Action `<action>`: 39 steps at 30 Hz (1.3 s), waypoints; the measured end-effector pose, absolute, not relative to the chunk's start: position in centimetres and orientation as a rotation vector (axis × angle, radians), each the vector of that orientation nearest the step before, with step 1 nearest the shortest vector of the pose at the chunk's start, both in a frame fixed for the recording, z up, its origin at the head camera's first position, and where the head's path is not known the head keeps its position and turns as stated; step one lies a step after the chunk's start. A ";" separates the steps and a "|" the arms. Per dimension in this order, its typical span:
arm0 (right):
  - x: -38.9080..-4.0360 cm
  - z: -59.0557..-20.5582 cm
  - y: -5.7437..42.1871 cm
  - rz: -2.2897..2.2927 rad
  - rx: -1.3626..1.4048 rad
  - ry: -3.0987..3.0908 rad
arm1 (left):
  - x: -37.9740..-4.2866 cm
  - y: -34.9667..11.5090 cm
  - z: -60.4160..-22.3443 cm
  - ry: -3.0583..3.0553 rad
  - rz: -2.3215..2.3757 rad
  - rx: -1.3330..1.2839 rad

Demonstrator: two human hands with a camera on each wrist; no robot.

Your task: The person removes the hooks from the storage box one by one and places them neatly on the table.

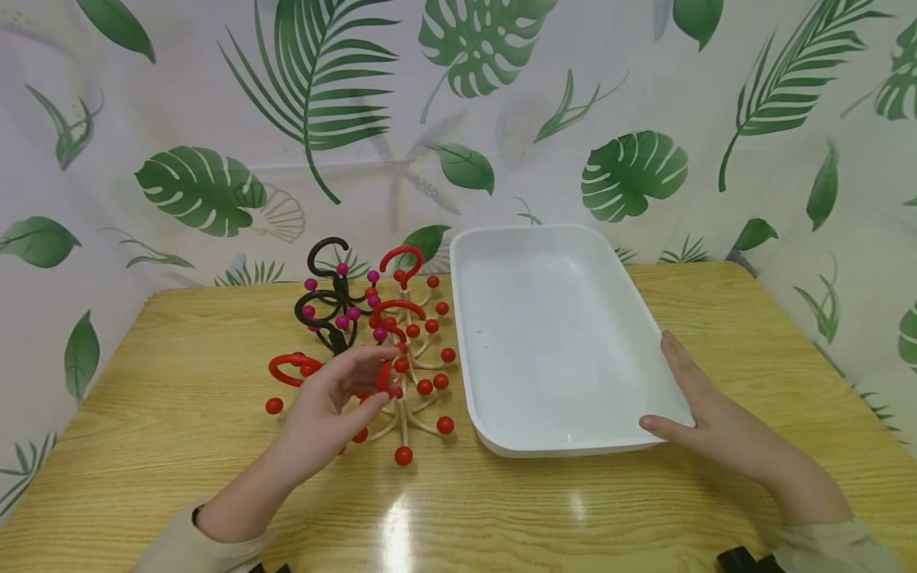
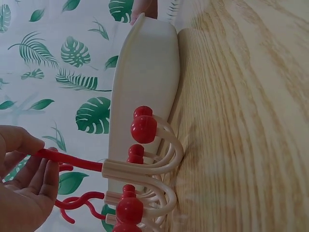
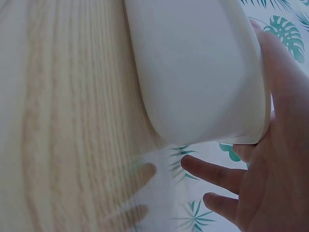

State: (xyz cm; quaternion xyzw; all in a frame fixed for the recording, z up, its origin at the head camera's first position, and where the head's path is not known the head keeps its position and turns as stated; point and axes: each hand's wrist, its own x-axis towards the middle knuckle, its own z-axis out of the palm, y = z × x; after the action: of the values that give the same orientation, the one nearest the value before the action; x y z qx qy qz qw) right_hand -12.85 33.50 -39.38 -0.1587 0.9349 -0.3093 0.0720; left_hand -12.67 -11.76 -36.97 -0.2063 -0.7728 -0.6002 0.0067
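Note:
In the head view my left hand [image 1: 325, 406] pinches the red hook of a cream multi-arm hanger [image 1: 403, 414] with red ball tips. The left wrist view shows thumb and fingers of my left hand [image 2: 29, 179] on that red hook [image 2: 72, 159], with the cream arms curving up beside the table. My right hand [image 1: 716, 430] holds the near right corner of a white tray [image 1: 552, 342], thumb over the rim. Seen from the right wrist, the other fingers of my right hand [image 3: 270, 179] are spread loosely below the tray's wall [image 3: 193, 72].
Behind the held hanger stand more red-hooked cream hangers [image 1: 415, 306]. Two black hangers [image 1: 337, 286] with magenta balls are at the back left. Another red hook [image 1: 286, 370] lies partly behind my left hand. Leaf-patterned cloth [image 1: 530, 119] hangs behind the wooden table [image 1: 179, 358].

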 end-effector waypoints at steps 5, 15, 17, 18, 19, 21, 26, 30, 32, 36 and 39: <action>-12.8 -39.4 33.5 -0.930 -0.469 2.809 | -12.5 -12.1 -36.7 -2.438 -1.796 -0.634; -13.0 -39.5 33.4 -0.926 -0.465 2.812 | -12.5 -12.3 -36.9 -2.424 -1.754 -0.686; -13.0 -39.4 33.4 -0.928 -0.462 2.808 | -12.4 -12.3 -36.9 -2.415 -1.724 -0.700; -13.0 -39.4 33.4 -0.929 -0.461 2.805 | -12.4 -12.3 -36.9 -2.407 -1.709 -0.708; -13.0 -39.4 33.4 -0.932 -0.462 2.803 | -12.4 -12.3 -36.9 -2.402 -1.689 -0.716; -13.0 -39.4 33.4 -0.937 -0.462 2.799 | -12.4 -12.3 -36.9 -2.405 -1.632 -0.722; -13.0 -39.3 33.4 -0.953 -0.466 2.791 | -12.4 -12.3 -36.7 -2.417 -1.533 -0.721; -12.9 -39.1 33.5 -0.942 -0.459 2.790 | -12.4 -12.4 -36.5 -2.401 -1.483 -0.717; -12.9 -39.0 33.6 -0.898 -0.459 2.808 | -12.4 -12.6 -36.4 -2.380 -1.475 -0.719; -12.8 -38.8 33.8 -0.752 -0.484 2.869 | -12.1 -13.4 -35.8 -2.316 -1.500 -0.718; -13.1 -38.6 34.2 -0.669 -0.548 2.915 | -11.8 -14.5 -35.2 -2.280 -1.500 -0.701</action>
State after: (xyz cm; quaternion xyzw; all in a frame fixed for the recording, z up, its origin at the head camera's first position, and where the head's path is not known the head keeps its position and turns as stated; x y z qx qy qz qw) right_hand -13.07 34.20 -38.58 -0.1800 0.9575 -0.2197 0.0506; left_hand -11.81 -14.55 -35.20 -0.2454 -0.7985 -0.5255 0.1614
